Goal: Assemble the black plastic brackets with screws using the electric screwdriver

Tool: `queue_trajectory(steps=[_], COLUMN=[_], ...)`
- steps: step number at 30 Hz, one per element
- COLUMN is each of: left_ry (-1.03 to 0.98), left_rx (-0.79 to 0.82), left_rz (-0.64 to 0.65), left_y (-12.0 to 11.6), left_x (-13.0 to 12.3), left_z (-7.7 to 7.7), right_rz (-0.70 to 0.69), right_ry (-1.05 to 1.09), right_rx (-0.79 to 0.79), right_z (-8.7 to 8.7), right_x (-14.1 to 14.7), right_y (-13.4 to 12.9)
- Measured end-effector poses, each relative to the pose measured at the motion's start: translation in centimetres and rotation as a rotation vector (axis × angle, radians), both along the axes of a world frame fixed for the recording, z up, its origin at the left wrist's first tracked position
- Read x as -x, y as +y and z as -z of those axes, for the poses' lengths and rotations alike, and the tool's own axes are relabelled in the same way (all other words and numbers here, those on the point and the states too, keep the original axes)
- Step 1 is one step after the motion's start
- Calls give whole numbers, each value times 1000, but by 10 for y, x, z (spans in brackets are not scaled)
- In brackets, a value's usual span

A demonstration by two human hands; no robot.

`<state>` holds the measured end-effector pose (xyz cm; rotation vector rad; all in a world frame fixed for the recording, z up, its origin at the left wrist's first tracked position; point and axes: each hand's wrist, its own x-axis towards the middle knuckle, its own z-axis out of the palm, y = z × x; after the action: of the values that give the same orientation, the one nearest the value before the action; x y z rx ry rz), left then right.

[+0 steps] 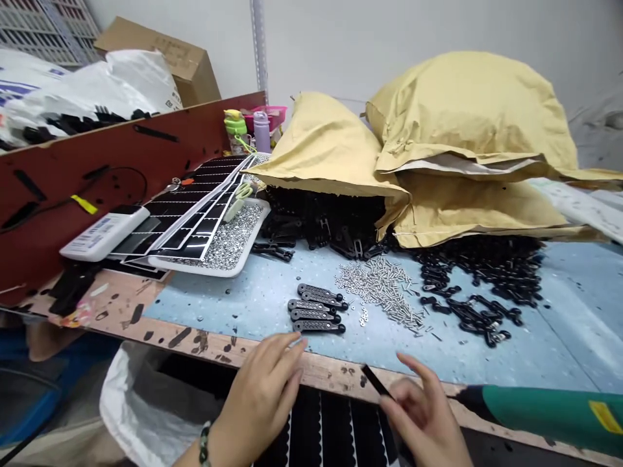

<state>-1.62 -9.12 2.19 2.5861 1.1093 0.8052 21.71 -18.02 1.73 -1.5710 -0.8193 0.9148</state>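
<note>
My right hand (423,408) pinches a short flat black strip (374,381) between thumb and a bent finger, with another finger raised. My left hand (265,389) is stretched over the table's front edge, fingers extended, and nothing shows in it. Just beyond its fingertips lie several black arm-shaped plastic parts (317,316) with textured faces, side by side; whether the fingers touch the nearest one I cannot tell. Below both hands, a sheet of black strips with white wavy dividing lines (335,428) lies at lap level, partly hidden by the hands.
Small screws (394,292) are heaped mid-table, with black plastic links (477,311) to their right. A white tray of metal nuts (238,240) stands left under black sheets (189,194). Yellow sacks (467,117) fill the back. A green power tool (549,412) lies right.
</note>
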Motion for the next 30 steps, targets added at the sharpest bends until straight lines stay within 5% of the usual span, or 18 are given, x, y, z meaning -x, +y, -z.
queue_trajectory(steps=[3, 8, 13, 23, 30], left_ry=[74, 86, 70, 87, 71], left_rx=[-70, -85, -11, 106, 138], left_rz=[-42, -16, 5, 102, 118], left_y=[16, 21, 20, 21, 22], left_x=[-2, -4, -2, 4, 5], left_z=[4, 5, 5, 18, 13], right_rz=[-260, -446, -480, -501, -549], right_ry=[-82, -209, -410, -448, -527], right_rx=[-21, -5, 3, 99, 80], right_z=[-26, -15, -1, 1, -5], right_x=[15, 33, 38, 36, 38], right_y=[62, 112, 117, 127, 129])
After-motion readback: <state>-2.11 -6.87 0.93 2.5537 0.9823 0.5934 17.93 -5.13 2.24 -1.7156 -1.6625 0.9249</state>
